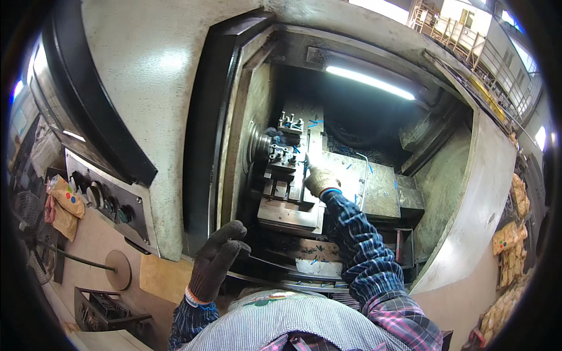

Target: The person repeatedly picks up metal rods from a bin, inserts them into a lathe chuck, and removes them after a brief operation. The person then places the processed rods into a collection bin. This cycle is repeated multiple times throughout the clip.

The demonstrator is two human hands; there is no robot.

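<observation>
My right hand (322, 180), in a pale work glove, reaches into the lathe over the tool slide. Its fingers are closed together by the tool blocks, and what they hold, if anything, is too small to make out. Just left of it, the tool blocks (282, 155) with bolts sit on the metal slide (290, 213). Beyond these, the round spindle chuck (256, 144) comes out of the left wall. My left hand (212, 263), in a dark glove, is raised near the machine's front left edge. Its fingers are bent and apart, with nothing visible in them.
A lit tube lamp (372, 82) shines at the top of the enclosure. Blue curled chips (316, 257) lie on the bed and front ledge. A bent thin pipe (364, 181) stands right of my right hand. At left is a control panel (108, 202) with knobs.
</observation>
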